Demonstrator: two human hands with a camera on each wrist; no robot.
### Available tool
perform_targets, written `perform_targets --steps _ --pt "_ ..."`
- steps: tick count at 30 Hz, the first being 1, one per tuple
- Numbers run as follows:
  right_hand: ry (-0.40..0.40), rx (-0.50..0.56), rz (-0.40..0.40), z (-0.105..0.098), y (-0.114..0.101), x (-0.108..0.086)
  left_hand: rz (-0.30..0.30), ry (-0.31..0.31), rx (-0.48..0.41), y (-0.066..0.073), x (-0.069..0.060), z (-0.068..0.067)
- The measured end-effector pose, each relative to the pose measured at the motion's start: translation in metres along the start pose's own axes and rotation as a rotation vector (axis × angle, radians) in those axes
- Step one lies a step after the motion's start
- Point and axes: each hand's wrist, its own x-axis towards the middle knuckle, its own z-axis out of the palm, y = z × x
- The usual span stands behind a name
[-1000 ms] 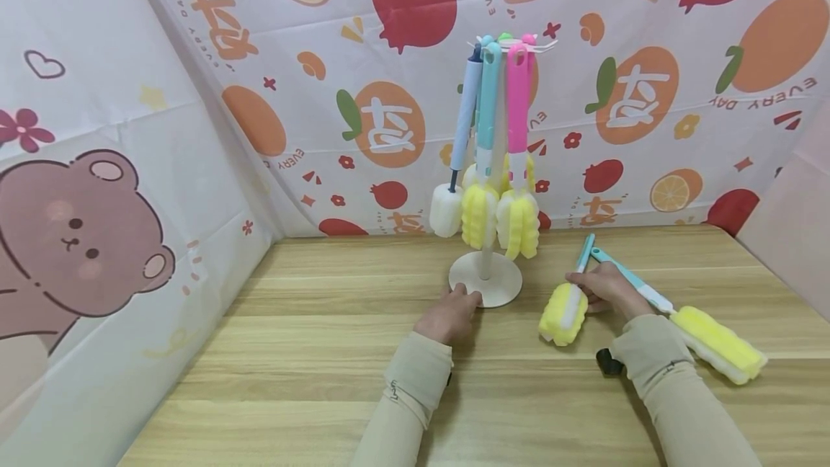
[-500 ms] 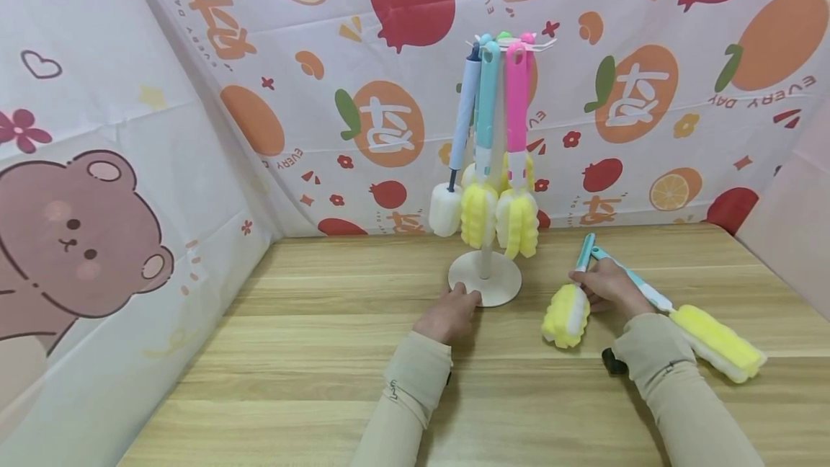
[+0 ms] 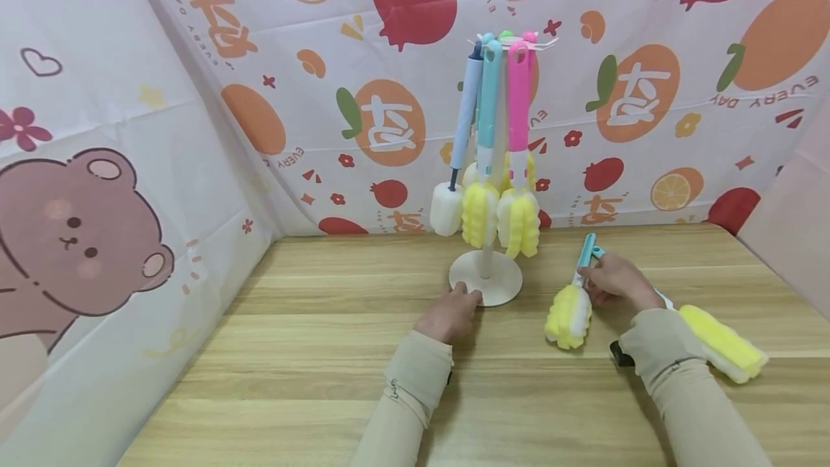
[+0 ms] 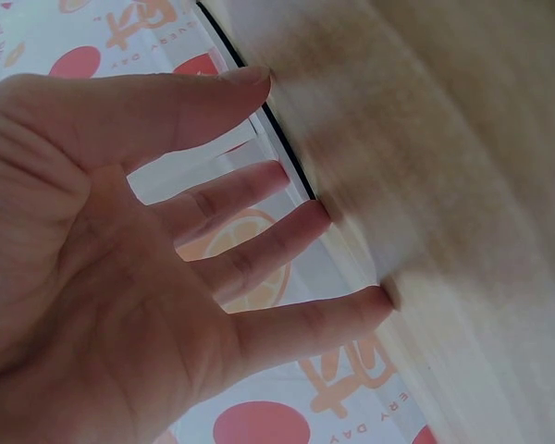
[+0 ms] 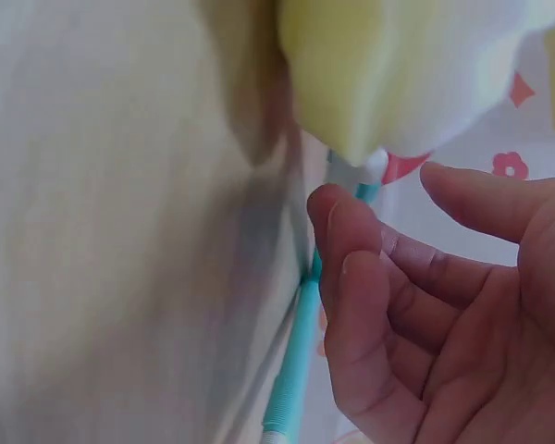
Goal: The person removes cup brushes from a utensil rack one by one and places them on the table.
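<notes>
Head view first, please: where is the brush?

A teal-handled brush (image 3: 570, 303) is on or just over the wooden table (image 3: 311, 337), right of a white stand (image 3: 486, 265) bearing hanging brushes (image 3: 517, 114). Its yellow-and-white sponge head (image 3: 568, 319) points toward the person.

And the hands?

The right hand (image 3: 612, 281) is at the handle (image 3: 586, 251). In the right wrist view, its fingers curl loosely, thumb apart from them; no firm pinch shows. The left hand (image 3: 447, 314) has its fingers spread, tips at the near edge of the round base (image 3: 502, 290).

How would the brush handle?

Light, I judge, with a stiff, smooth handle that may twist in the fingers. The sponge looks soft and squashable, hardly fragile.

Where to hold it?

Best along the handle, away from the second brush (image 3: 723, 344), whose teal end lies just beside.
</notes>
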Motion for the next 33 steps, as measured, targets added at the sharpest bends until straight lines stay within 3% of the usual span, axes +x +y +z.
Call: perform_targets --steps 10,18,33 --pt "0.001 0.070 -0.028 -0.003 -0.005 -0.001 -0.008 -0.013 -0.011 0.000 0.000 0.000" --pt "0.073 0.149 -0.070 -0.008 -0.016 -0.002 -0.006 -0.003 -0.008 0.001 0.000 0.000" --pt "0.183 0.200 -0.107 -0.012 -0.030 -0.005 -0.003 -0.005 -0.006 0.001 -0.001 -0.002"
